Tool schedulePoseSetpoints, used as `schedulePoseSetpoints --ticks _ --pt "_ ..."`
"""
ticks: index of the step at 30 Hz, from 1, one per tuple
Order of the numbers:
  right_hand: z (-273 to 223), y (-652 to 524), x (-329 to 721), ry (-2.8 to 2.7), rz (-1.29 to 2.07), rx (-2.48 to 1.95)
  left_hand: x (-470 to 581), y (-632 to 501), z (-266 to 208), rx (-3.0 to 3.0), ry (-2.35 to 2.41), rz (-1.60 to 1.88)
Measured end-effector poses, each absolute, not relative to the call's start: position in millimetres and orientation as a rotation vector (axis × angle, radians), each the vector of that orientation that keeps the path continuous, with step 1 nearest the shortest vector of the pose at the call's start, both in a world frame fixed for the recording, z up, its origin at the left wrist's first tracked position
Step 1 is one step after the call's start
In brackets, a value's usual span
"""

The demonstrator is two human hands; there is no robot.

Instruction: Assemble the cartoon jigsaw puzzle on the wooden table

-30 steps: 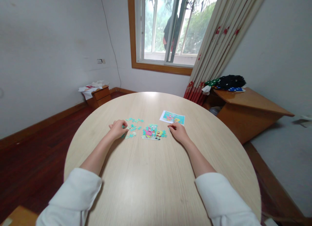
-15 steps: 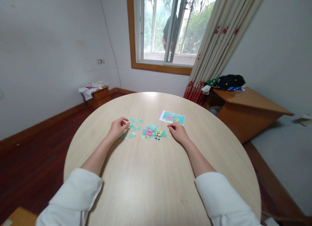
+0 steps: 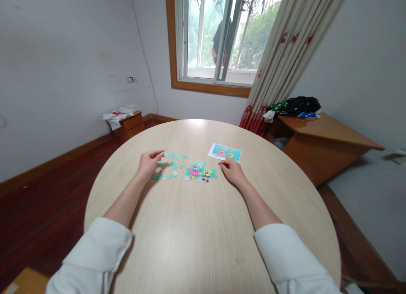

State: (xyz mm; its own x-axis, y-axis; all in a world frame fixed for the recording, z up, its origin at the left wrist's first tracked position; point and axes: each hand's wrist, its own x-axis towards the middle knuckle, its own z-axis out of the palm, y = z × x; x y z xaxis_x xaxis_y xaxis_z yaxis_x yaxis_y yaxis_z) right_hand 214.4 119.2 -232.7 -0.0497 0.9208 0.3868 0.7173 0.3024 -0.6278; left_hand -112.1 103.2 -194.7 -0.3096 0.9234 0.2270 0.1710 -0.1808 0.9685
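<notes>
A partly joined cartoon jigsaw puzzle [image 3: 197, 172], with a pink figure and a yellow one, lies mid-table between my hands. To its left are several loose teal puzzle pieces [image 3: 176, 165] in rough rows. My left hand [image 3: 149, 164] is at the left end of these, thumb and forefinger pinched on a piece at the far row; its fingers hide most of that piece. Just right of the joined part, my right hand [image 3: 232, 170] rests low with fingertips pinched together, and a bit of teal from a puzzle piece shows beneath them.
A printed reference picture [image 3: 226, 152] lies flat beyond my right hand. All this is on a round pale wooden table [image 3: 196, 235]. Past its right edge stands a brown desk [image 3: 333, 146] with dark clothes [image 3: 301, 104]; a small cabinet [image 3: 131, 123] is at the far left.
My left hand has shifted slightly left and away from me, its fingertips now at the far row of loose pieces. The right hand keeps its place and pinch.
</notes>
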Motion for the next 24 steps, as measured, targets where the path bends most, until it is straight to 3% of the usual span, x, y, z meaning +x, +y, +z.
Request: schedulePoseSetpoints --ticks 24 --pt "-236.5 120.6 214.9 -1.793 0.351 -1.454 -107.1 97.2 -189.5 1.223 1.227 1.463"
